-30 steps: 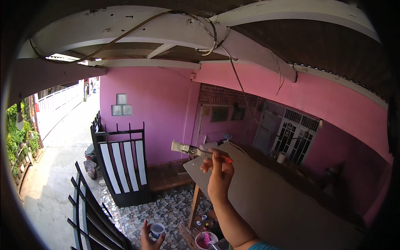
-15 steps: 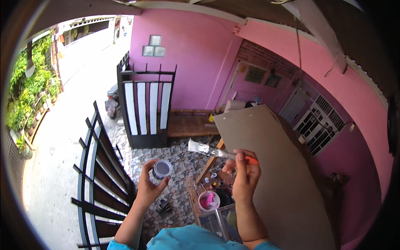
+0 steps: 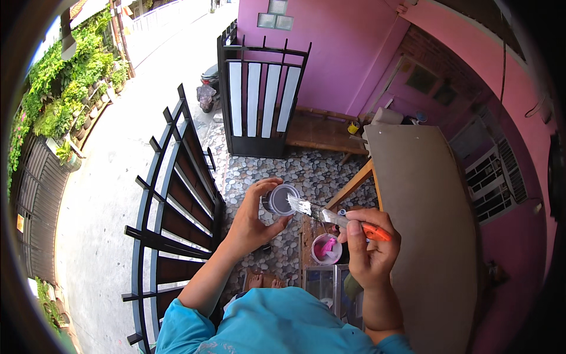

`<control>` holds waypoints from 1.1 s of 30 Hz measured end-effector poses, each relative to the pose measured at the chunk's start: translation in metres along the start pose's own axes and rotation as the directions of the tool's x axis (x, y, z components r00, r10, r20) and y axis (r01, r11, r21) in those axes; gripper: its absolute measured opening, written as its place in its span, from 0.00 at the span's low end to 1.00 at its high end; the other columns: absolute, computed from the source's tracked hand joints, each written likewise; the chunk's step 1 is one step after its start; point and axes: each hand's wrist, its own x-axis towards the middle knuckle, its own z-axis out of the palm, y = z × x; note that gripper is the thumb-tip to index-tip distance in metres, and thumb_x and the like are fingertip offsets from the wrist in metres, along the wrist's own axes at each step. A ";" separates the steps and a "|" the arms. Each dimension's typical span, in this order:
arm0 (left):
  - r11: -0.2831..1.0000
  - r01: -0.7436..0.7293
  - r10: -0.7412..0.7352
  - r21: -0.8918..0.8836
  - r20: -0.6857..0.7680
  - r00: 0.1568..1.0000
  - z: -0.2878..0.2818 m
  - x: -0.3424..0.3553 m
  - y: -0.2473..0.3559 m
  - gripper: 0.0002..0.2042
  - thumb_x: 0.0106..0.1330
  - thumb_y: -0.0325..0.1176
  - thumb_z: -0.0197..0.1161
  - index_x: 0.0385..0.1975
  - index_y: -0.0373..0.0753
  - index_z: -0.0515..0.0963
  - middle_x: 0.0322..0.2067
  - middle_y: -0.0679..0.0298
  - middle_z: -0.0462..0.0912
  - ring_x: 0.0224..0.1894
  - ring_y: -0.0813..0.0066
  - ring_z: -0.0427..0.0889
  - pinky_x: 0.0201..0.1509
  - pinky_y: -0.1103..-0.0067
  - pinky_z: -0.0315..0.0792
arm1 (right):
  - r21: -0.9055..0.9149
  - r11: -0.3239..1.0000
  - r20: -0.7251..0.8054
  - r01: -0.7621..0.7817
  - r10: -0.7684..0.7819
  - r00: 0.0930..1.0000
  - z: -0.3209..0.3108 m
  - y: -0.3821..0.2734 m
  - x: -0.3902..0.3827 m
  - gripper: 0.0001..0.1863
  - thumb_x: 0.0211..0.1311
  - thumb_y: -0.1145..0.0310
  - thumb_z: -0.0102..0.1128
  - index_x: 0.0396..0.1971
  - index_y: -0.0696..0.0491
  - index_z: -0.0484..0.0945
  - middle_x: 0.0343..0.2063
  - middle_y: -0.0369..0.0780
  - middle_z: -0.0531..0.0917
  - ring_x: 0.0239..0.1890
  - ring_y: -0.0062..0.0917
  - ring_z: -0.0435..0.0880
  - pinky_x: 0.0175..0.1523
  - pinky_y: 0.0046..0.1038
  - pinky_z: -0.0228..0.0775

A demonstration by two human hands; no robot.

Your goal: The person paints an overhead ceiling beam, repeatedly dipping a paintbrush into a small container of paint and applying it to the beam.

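Your brush lies right of the round cup, its white-coated bristles overlapping the cup's rim; whether they touch, you cannot tell. Its long axis slopes rightward and down to your right hand, pinching the orange handle. Your left hand, nearer the bristles, curls around the cup. Right and below the cup sits a pail.
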 end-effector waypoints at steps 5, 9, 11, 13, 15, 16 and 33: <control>0.999 -0.013 0.012 0.032 0.022 1.000 0.004 -0.003 -0.002 0.33 0.50 0.24 0.75 0.57 0.37 0.64 0.57 0.51 0.73 0.62 0.55 0.73 0.64 0.66 0.68 | -0.148 0.975 0.107 0.168 -0.153 0.982 0.021 0.004 0.015 0.09 0.62 0.75 0.64 0.42 0.58 0.77 0.31 0.44 0.83 0.28 0.28 0.85 0.32 0.27 0.76; 0.999 -0.025 0.024 0.022 0.030 0.999 0.008 -0.004 0.000 0.33 0.49 0.24 0.75 0.56 0.36 0.65 0.57 0.50 0.73 0.60 0.52 0.74 0.62 0.66 0.70 | -0.200 0.946 0.229 0.254 -0.207 0.951 0.033 0.020 0.014 0.11 0.60 0.75 0.64 0.42 0.56 0.76 0.29 0.42 0.81 0.27 0.35 0.83 0.32 0.32 0.75; 0.999 -0.034 0.033 0.033 0.031 0.999 0.010 -0.004 -0.003 0.33 0.49 0.24 0.75 0.56 0.35 0.65 0.56 0.50 0.73 0.60 0.52 0.74 0.62 0.66 0.70 | -0.266 0.916 0.313 0.302 -0.214 0.925 0.035 0.022 0.011 0.10 0.60 0.74 0.64 0.41 0.56 0.76 0.28 0.42 0.80 0.28 0.35 0.83 0.33 0.34 0.75; 0.998 -0.042 0.041 0.040 0.037 0.998 0.010 -0.003 -0.004 0.33 0.49 0.24 0.75 0.55 0.35 0.65 0.56 0.49 0.74 0.60 0.51 0.74 0.62 0.65 0.70 | -0.254 0.933 0.340 0.255 -0.160 0.927 0.034 0.023 0.008 0.09 0.62 0.74 0.64 0.41 0.57 0.77 0.31 0.44 0.83 0.31 0.34 0.85 0.35 0.31 0.76; 0.997 -0.051 0.049 0.061 0.040 0.998 0.011 -0.003 -0.004 0.32 0.49 0.25 0.75 0.54 0.35 0.65 0.55 0.49 0.74 0.60 0.50 0.74 0.63 0.65 0.70 | -0.084 0.989 0.263 0.121 -0.095 0.960 0.034 0.027 0.008 0.07 0.62 0.75 0.63 0.39 0.58 0.77 0.30 0.44 0.83 0.30 0.33 0.85 0.35 0.30 0.75; 0.997 -0.051 0.049 0.061 0.041 0.998 0.012 -0.002 -0.004 0.32 0.49 0.25 0.75 0.54 0.35 0.65 0.55 0.49 0.74 0.60 0.50 0.74 0.63 0.65 0.70 | -0.101 0.987 0.212 0.127 -0.103 0.972 0.033 0.026 0.011 0.06 0.63 0.75 0.63 0.38 0.59 0.78 0.30 0.43 0.83 0.29 0.31 0.84 0.35 0.28 0.75; 0.998 0.034 -0.033 0.058 -0.016 0.999 0.016 0.002 -0.002 0.32 0.53 0.28 0.76 0.56 0.36 0.65 0.57 0.50 0.75 0.60 0.57 0.76 0.63 0.67 0.69 | 0.636 0.603 -0.095 -0.482 0.681 0.726 0.011 0.066 -0.008 0.10 0.70 0.63 0.56 0.40 0.55 0.78 0.24 0.38 0.82 0.23 0.24 0.81 0.30 0.24 0.69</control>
